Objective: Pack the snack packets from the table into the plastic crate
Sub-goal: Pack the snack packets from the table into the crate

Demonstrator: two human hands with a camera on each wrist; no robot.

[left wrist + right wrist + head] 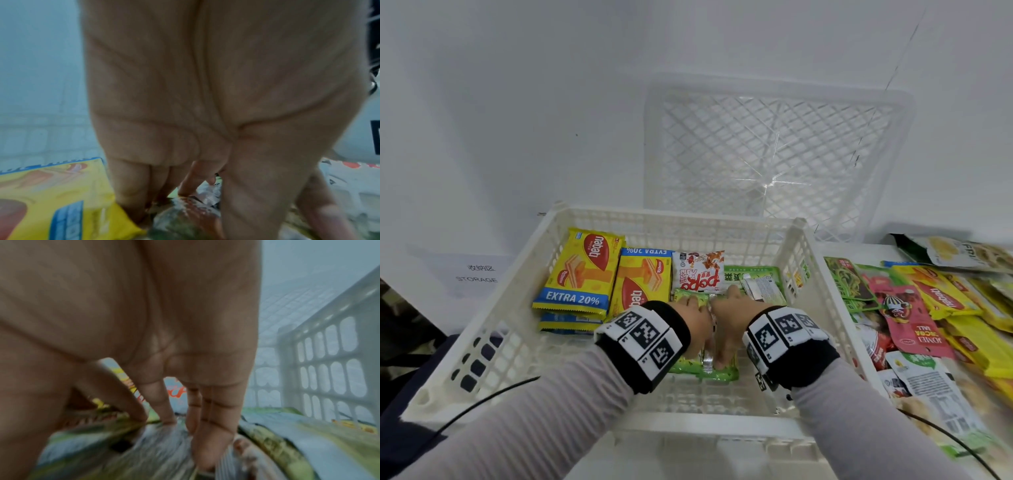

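Note:
The white plastic crate (678,217) stands in the middle, its latticed wall (329,369) close by my right hand. Inside lie yellow wafer packets (582,270) at the left, a white and red packet (700,272) at the back, and green packets (719,371) in the middle. My left hand (693,322) and right hand (729,318) are side by side in the crate, straight fingers pressing down on the green packets (144,459). The left fingers (131,194) stand between a yellow packet (51,203) and the green ones (185,224).
A heap of mixed snack packets (928,308) covers the table right of the crate. A second white crate (774,147) leans tipped up against the wall behind. A paper marked STORAGE (477,274) lies at the left. A black cable (482,401) runs past the crate's near left corner.

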